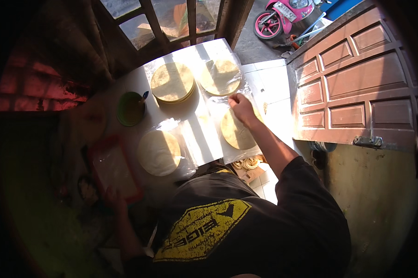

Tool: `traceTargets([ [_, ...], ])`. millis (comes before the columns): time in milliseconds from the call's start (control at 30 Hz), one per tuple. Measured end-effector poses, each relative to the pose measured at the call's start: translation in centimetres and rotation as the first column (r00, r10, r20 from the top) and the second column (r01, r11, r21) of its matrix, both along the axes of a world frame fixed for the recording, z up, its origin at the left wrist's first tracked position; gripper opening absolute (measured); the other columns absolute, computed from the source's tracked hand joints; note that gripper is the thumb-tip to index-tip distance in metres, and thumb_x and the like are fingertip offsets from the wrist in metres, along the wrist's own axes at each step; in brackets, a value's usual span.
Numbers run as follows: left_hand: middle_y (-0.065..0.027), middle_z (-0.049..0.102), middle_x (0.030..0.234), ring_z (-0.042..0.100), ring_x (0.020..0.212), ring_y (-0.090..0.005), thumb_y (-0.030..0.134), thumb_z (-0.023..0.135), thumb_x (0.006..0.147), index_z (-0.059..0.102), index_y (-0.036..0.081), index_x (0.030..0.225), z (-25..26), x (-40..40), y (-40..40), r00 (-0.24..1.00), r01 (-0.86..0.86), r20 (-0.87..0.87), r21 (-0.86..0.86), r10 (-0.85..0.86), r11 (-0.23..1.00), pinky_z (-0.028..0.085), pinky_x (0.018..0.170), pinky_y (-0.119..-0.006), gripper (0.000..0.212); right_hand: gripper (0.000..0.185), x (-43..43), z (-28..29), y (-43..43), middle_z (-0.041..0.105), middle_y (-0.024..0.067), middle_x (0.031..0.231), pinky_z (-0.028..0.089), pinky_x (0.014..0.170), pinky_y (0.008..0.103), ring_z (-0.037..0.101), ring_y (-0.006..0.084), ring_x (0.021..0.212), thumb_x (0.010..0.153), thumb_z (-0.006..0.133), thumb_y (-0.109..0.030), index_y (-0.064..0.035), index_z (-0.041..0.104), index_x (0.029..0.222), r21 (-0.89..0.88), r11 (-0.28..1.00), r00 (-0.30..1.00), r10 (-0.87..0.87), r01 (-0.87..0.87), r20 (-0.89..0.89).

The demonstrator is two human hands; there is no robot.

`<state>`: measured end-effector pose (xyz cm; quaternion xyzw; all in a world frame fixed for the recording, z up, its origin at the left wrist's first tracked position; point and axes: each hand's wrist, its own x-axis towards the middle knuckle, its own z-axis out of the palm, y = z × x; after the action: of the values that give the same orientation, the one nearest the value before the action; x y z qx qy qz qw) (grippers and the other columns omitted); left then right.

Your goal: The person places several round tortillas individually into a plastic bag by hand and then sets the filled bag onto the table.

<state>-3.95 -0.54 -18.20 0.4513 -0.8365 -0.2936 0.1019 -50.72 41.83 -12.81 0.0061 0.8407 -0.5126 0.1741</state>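
Observation:
My right hand (242, 106), its fingers bent together, is at the upper edge of a round flatbread (238, 132) in a clear plastic bag on the right of the white table (198, 149); whether it pinches the bag is hard to tell. Beyond it lies another bagged flatbread stack (220, 78). An unwrapped stack of flatbreads (172, 80) stands to its left. Nearer me, one more round flatbread (159, 153) rests on clear plastic. In shadow, my left hand (115, 198) is at the near edge of a red tray (117, 166) with pale contents; its fingers are dim.
A green bowl (130, 109) with a spoon stands on the table's left side. Below the right edge is a box of pale coiled pieces (249, 163). A brown panelled door (365, 80) stands at the right, with a pink motorbike (282, 17) outside. A barred window (170, 21) lies beyond the table.

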Motion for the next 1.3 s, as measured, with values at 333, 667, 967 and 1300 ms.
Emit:
traceTargets([
  [333,-0.0168,0.051,0.122,0.053,0.110,-0.0223,0.013,0.060,0.088,0.043,-0.002,0.127,5.9,-34.2,20.7,0.926,0.375,-0.289,0.770,-0.241,0.516,0.044,0.092,-0.033,0.045,0.049,-19.0,-7.2,1.7,0.064,0.0173,0.106,0.046,0.087,0.0348,0.061,0.0289,0.098,0.080,0.062,-0.032,-0.0021,0.056,0.119,0.482,0.876,0.999,0.017,0.008,-0.049],
  [667,-0.0103,0.059,0.106,0.056,0.093,-0.0133,0.020,0.063,0.086,0.042,-0.004,0.128,-3.3,-45.7,24.0,0.959,0.263,-0.114,0.707,-0.261,0.657,0.046,0.079,-0.025,0.053,0.029,-21.5,-9.5,0.6,0.064,0.0084,0.090,0.047,0.073,0.0308,0.059,0.0170,0.081,0.080,0.067,-0.024,-0.0001,0.061,0.095,0.178,0.971,0.969,-0.188,0.159,0.158],
  [967,-0.0037,0.059,0.088,0.054,0.075,-0.0086,0.012,0.057,0.089,0.054,-0.003,0.113,-4.0,-47.3,24.6,0.980,0.180,-0.086,0.769,-0.181,0.613,0.045,0.065,-0.021,0.028,0.029,-22.0,-10.9,1.2,0.065,0.0168,0.090,0.046,0.073,0.0364,0.061,0.0273,0.084,0.083,0.061,-0.025,0.0000,0.061,0.099,0.076,0.989,0.984,-0.134,0.126,0.116],
  [1300,-0.0057,0.060,0.090,0.057,0.078,-0.0124,0.009,0.052,0.092,0.056,0.000,0.111,6.8,-50.6,23.2,0.943,0.324,-0.323,0.848,-0.074,0.419,0.046,0.069,-0.024,0.022,0.027,-21.8,-5.2,3.3,0.063,0.0115,0.091,0.046,0.075,0.0343,0.059,0.0216,0.081,0.092,0.051,-0.024,0.0009,0.056,0.101,-0.155,0.974,0.979,-0.145,0.166,0.141],
])
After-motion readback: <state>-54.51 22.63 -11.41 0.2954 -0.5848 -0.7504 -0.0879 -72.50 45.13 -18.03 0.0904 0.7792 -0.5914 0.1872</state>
